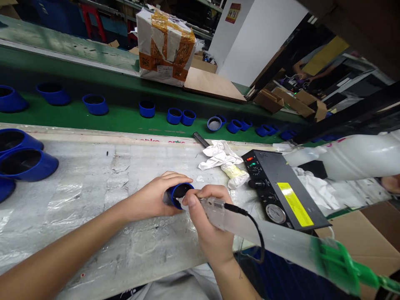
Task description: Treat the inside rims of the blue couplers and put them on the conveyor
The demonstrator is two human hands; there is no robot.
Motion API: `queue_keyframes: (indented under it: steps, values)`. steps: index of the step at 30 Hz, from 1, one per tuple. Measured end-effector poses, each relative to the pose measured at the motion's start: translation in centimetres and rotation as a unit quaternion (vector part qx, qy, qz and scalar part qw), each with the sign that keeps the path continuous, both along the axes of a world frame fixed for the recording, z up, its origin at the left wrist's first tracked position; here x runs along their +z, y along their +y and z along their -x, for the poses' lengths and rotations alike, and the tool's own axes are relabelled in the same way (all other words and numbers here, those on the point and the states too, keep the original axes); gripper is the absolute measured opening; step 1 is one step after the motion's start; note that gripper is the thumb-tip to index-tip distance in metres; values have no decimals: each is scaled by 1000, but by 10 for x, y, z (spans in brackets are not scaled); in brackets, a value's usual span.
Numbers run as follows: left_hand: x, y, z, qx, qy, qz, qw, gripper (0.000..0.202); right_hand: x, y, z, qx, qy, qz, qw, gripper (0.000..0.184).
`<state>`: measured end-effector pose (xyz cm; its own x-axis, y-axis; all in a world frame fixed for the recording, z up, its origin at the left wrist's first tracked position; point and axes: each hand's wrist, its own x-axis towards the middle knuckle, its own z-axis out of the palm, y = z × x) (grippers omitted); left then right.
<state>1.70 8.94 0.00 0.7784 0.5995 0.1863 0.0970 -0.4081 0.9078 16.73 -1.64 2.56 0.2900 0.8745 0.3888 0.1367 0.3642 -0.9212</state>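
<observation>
the left hand (pixel 153 198) was wrapped round a blue cup (pixel 183 190) over the plastic-covered bench (pixel 150 241), the right hand (pixel 212 227) clamped on a syringe (pixel 271 235), its tip at the cup's mouth; a slipping cup could have knocked the tip into the rim, a caught black cable (pixel 249 214) jerked it; tissues (pixel 220 154) and a control box (pixel 281 187) crowded the right, the bench's near edge ran close, and room lay leftward

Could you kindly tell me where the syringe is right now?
In the head view, the syringe slants across the lower right, in the right hand's grip, its tip at the mouth of the blue cup.
</observation>
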Motion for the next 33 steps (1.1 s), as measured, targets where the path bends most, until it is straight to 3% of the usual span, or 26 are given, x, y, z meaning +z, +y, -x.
queue_keyframes:
  steps: [20, 33]
  values:
    - [7, -2, -1, -24, -18, 12, 999, 55, -1, 11, -7, -49, -18, -13, 999, 16]
    - [4, -2, -2, -22, -8, 13, 1000, 51, 5, 13, -17, -52, -7, -39, 998, 17]
